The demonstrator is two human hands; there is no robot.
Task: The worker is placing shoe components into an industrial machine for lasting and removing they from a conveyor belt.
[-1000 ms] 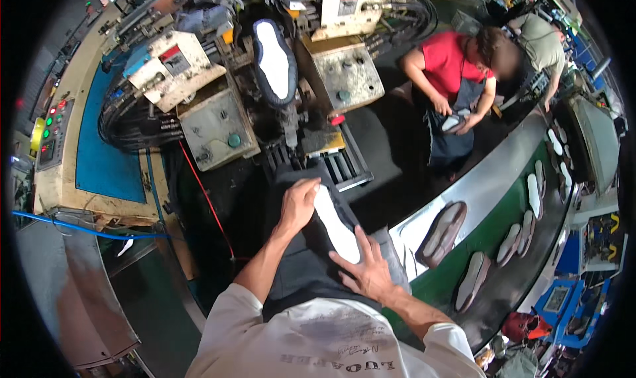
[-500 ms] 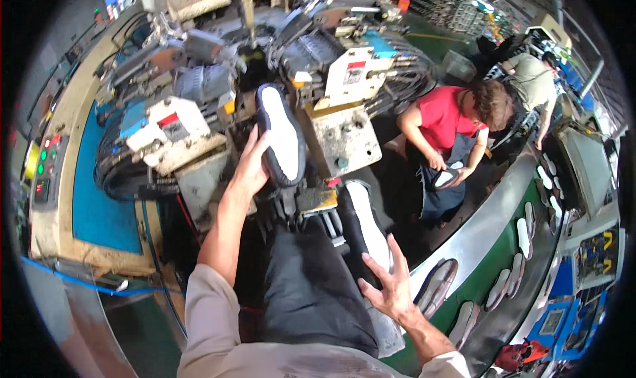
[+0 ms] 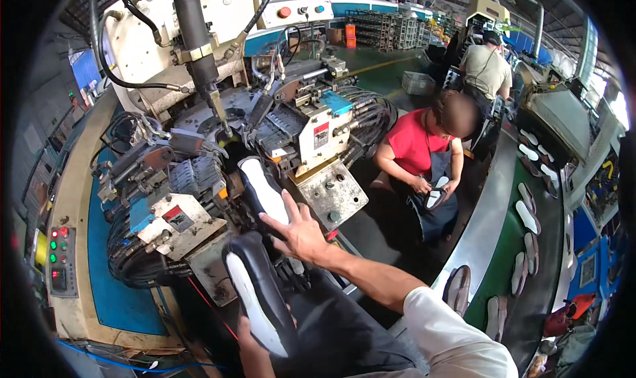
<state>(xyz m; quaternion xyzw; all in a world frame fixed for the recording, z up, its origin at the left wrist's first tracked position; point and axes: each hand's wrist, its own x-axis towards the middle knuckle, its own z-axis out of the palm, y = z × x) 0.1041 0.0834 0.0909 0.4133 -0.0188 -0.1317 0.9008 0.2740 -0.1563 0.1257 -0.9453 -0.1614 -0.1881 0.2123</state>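
Observation:
My left hand (image 3: pixel 255 345), low in the view, is closed around a black shoe upper (image 3: pixel 257 295). Its white underside faces up and partly hides that hand. Ahead of it, a second black shoe upper (image 3: pixel 265 191) sits in the shoe-making machine (image 3: pixel 255 123), white underside up and toe pointing away. My right hand (image 3: pixel 301 236) reaches across from the right with fingers spread. Its fingertips lie at the near end of the second upper, apparently touching it without wrapping round it.
On the right, a conveyor (image 3: pixel 493 259) with a green belt carries several shoe uppers. A co-worker in red (image 3: pixel 414 140) sits beside it, handling a shoe upper. Farther back stands another person (image 3: pixel 487 67). A button panel (image 3: pixel 61 259) is at the left.
The view has tilted up. My left hand has left the upper in the machine and now holds another lower down. My right hand has moved from beside an upper near my lap to the machine.

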